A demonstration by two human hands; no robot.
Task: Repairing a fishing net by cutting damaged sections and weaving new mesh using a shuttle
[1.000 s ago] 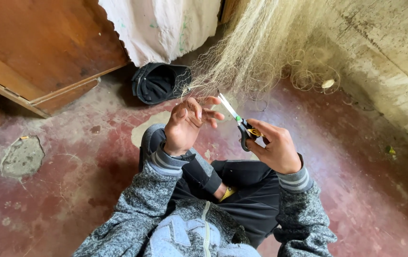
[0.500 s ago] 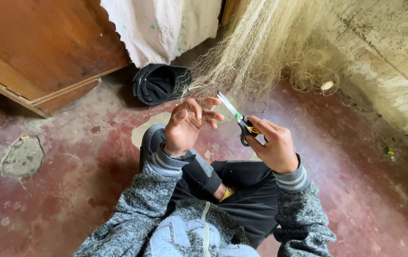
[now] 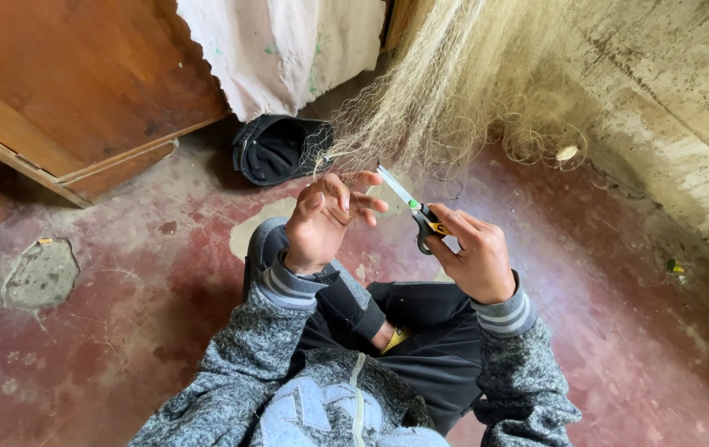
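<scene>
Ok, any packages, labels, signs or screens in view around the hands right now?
None that I can see: no package, sign or screen.
Scissors: in the right hand, black handles with a yellow patch and a small green spot on the blade; too small to tell whether either is a label.
Left hand: at the pale net, bare of any tag.

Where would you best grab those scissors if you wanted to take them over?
By the blades: the scissors have their dark handle loops filled by the right hand, while the pale closed blades point up-left toward the fishing net, free. Probably come from the upper left, near the left hand, and pinch the flat sides.
</scene>
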